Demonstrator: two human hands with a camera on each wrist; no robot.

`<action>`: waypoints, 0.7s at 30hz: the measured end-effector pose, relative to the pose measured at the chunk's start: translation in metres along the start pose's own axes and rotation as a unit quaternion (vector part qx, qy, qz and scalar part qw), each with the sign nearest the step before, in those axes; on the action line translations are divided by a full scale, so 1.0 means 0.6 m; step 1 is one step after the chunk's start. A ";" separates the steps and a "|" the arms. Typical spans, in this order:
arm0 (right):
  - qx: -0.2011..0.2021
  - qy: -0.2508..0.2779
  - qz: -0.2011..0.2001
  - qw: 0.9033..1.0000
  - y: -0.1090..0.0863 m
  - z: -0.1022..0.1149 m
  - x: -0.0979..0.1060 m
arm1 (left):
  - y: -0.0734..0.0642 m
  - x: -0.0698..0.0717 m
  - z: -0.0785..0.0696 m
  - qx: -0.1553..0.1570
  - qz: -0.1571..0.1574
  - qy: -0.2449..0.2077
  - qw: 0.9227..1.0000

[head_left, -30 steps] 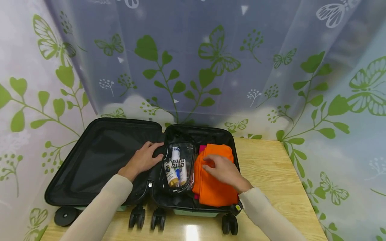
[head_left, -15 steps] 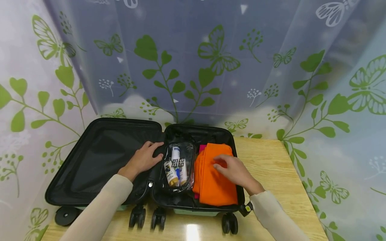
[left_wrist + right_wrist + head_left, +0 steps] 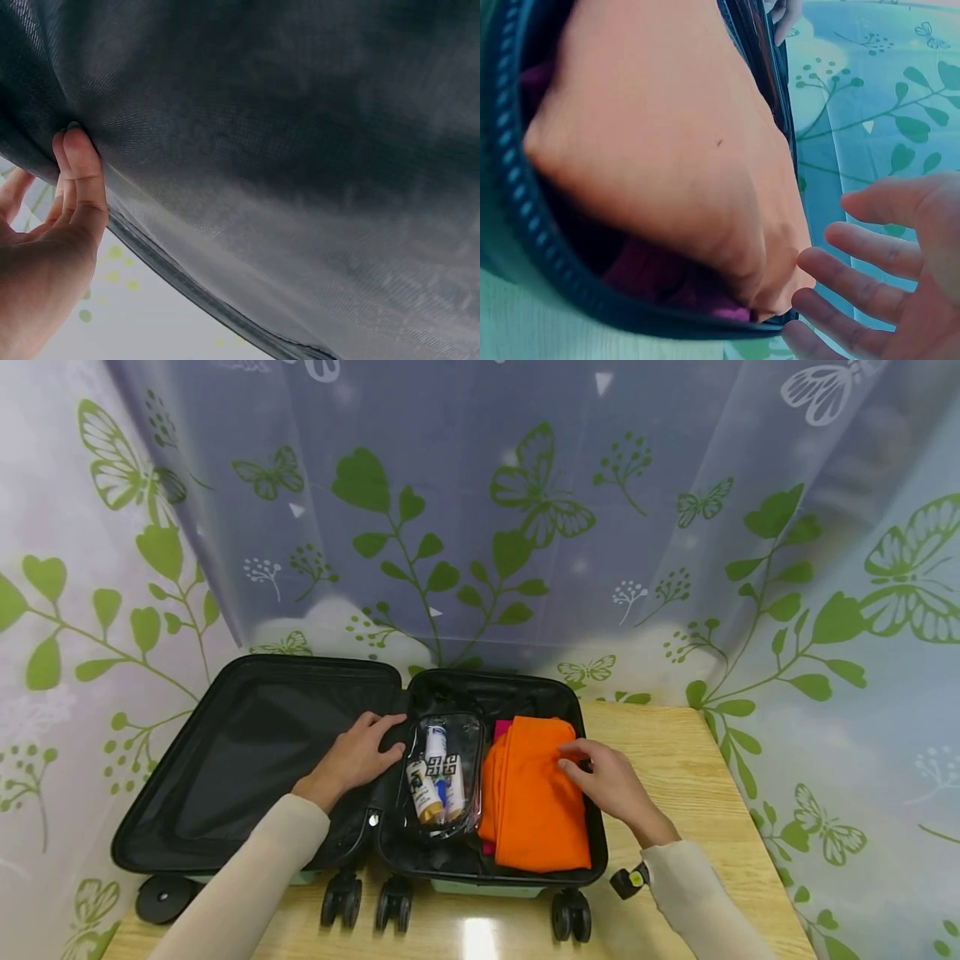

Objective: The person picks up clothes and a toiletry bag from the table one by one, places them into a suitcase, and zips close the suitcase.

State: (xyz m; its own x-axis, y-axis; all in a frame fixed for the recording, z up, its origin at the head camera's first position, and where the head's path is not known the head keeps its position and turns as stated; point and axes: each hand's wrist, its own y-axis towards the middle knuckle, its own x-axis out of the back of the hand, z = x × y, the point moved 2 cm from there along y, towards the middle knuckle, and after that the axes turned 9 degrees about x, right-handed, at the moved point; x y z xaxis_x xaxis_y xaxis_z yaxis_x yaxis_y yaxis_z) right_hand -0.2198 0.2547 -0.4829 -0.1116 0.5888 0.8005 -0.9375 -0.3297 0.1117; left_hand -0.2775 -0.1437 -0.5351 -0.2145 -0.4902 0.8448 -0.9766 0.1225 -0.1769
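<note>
An open suitcase (image 3: 255, 760) with black lining lies on the table. Its right half holds a folded orange garment (image 3: 540, 818) and a clear toiletry pouch (image 3: 470, 735) with bottles inside. Pink or magenta cloth (image 3: 656, 274) shows beneath the orange garment. My left hand (image 3: 362, 752) rests at the suitcase's middle edge beside the pouch; in the left wrist view, its fingertips touch the dark lining (image 3: 247, 150). At the garment's right side, near the suitcase rim, is my right hand (image 3: 611, 777), its fingers loosely extended and holding nothing.
The wooden table (image 3: 652, 752) extends to the right of the suitcase. Black wheels (image 3: 572, 917) stick out along the suitcase's near side. Patterned curtain (image 3: 480, 527) with butterflies and leaves surrounds the back and sides.
My right hand has slid rightward from the middle of the orange garment to its right edge. The garment's upper left folds lie slightly flatter. My left hand stays in place.
</note>
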 end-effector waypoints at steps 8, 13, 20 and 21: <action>-0.021 0.037 -0.018 0.999 -0.009 -0.024 0.003 | 0.000 0.001 0.001 0.001 0.003 0.001 1.000; -0.034 0.046 -0.038 0.998 -0.015 -0.038 0.003 | 0.000 0.001 0.000 0.003 0.001 0.001 1.000; -0.045 0.029 -0.053 0.997 -0.026 -0.057 -0.010 | 0.000 0.000 0.001 0.002 -0.003 0.001 1.000; -0.047 0.029 -0.051 0.997 -0.029 -0.060 -0.013 | 0.000 -0.001 0.001 0.002 -0.003 0.001 1.000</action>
State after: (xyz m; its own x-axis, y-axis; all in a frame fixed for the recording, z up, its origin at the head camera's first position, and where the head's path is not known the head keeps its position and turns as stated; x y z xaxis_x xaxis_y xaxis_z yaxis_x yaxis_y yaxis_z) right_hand -0.2146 0.2822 -0.5122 -0.0297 0.6587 0.7518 -0.9716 -0.1958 0.1331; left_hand -0.2776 -0.1442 -0.5358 -0.2084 -0.4896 0.8467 -0.9779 0.1168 -0.1732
